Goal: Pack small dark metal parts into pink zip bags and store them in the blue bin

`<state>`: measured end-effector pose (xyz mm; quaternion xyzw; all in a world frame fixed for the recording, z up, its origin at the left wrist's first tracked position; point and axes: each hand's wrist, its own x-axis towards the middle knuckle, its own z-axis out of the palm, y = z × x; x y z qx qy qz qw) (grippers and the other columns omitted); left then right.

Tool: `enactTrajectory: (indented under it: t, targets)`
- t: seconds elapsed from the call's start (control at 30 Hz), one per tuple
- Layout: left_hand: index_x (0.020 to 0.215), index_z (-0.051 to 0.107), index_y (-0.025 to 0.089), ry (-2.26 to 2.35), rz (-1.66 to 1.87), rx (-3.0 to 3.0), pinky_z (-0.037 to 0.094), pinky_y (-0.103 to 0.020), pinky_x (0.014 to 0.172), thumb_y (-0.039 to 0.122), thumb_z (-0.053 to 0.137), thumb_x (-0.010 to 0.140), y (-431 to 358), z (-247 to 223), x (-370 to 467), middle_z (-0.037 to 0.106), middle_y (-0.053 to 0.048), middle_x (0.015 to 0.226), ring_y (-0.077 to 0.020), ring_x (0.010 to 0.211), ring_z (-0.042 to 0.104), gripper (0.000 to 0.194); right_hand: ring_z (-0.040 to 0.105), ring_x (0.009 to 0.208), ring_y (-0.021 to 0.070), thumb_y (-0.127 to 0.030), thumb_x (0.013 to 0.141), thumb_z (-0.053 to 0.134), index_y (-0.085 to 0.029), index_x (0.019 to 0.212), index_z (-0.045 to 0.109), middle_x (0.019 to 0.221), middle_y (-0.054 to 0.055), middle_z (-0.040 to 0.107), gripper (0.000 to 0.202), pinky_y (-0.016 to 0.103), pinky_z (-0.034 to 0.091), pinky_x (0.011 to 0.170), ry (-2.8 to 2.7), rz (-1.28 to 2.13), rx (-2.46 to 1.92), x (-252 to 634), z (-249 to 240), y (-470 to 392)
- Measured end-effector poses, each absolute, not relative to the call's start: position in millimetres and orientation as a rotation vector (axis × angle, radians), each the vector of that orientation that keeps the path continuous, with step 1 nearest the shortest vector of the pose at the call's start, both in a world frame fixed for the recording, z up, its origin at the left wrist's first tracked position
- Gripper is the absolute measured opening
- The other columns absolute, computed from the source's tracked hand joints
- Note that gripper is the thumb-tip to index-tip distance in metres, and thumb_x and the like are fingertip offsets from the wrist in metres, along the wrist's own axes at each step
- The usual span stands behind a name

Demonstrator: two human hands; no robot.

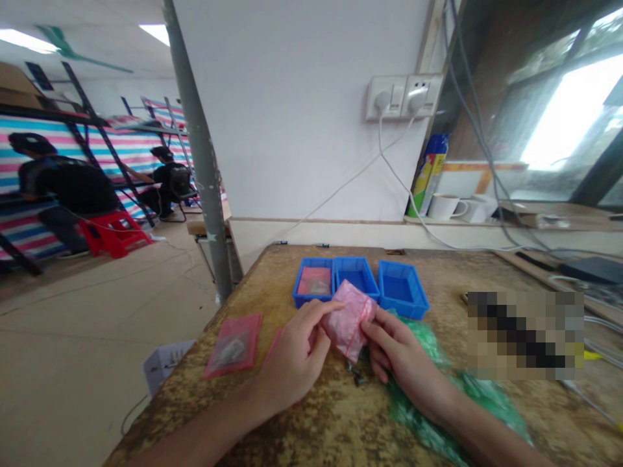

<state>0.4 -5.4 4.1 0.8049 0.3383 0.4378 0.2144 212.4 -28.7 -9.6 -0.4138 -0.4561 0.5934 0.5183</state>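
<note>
Between my two hands is a small pink plastic zip bag [348, 319], tilted above the worn wooden table. My left hand [298, 353] pinches its left side. On the other side, the fingers of my right hand [396, 347] are closed on the bag's right edge, near the red zip line. Below it lie a few small dark screws [357, 376], too small to make out well. Another pink bag [233, 347] with something pale inside lies flat to the left. Part of a further pink bag [274, 344] shows behind my left hand.
Three blue bins stand at the back: the left bin [314, 300] holds a pink bag, beside the middle bin [357, 275] and right bin [403, 288]. Crumpled green plastic [491, 395] lies under my right forearm. A white cable [413, 201] hangs from the wall socket. Two people sit far left.
</note>
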Motion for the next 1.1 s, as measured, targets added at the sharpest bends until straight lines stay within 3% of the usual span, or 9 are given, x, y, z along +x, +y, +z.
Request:
enactTrajectory:
  t: [0.33,0.53,0.8,1.0,1.1]
  targets:
    - [0.142,0.070,0.030,0.941,1.200,2.235,0.053,-0.036,0.110,-0.003,0.058,0.088,1.3,-5.4,-0.8,0.073,-0.005,0.133,-0.0238,0.125,0.069,0.064,0.024,0.046,0.0072,-0.063,0.088,0.086,-0.021,0.109,0.069,0.059,-0.013,0.034,0.050,0.016,0.039,0.037,-1.080,1.422,-0.985,212.9,-10.9,-28.6]
    - [0.132,0.074,0.028,0.896,1.211,2.218,0.053,-0.033,0.103,0.009,0.064,0.099,-1.6,2.9,-1.3,0.074,-0.005,0.123,-0.0233,0.116,0.070,0.039,0.028,0.043,0.0064,-0.063,0.093,0.081,-0.024,0.098,0.058,0.059,-0.013,0.039,0.045,0.016,0.038,0.037,-1.093,1.404,-0.976,213.5,-13.3,-28.6]
    - [0.113,0.076,0.025,0.917,1.256,2.249,0.053,-0.031,0.094,0.021,0.066,0.106,-2.8,6.7,-0.2,0.075,-0.003,0.108,-0.0226,0.105,0.071,0.014,0.031,0.043,0.0077,-0.062,0.092,0.081,-0.025,0.121,0.058,0.058,-0.014,0.042,0.052,0.016,0.038,0.036,-1.066,1.391,-1.004,211.6,-7.3,-30.0]
    - [0.107,0.076,0.024,0.964,1.277,2.248,0.053,-0.031,0.087,0.029,0.066,0.109,-2.8,7.1,1.2,0.075,-0.003,0.099,-0.0222,0.096,0.072,0.012,0.027,0.043,0.0074,-0.065,0.089,0.082,-0.023,0.121,0.063,0.057,-0.014,0.040,0.056,0.016,0.039,0.037,-1.093,1.389,-0.964,213.0,-7.4,-29.9]
    - [0.097,0.074,0.022,1.030,1.281,2.245,0.052,-0.030,0.081,0.032,0.065,0.109,-2.7,6.9,1.0,0.073,-0.003,0.091,-0.0219,0.089,0.070,0.017,0.027,0.043,0.0065,-0.064,0.091,0.081,-0.021,0.111,0.069,0.055,-0.014,0.038,0.049,0.016,0.038,0.037,-1.113,1.418,-0.981,213.8,-8.0,-29.5]
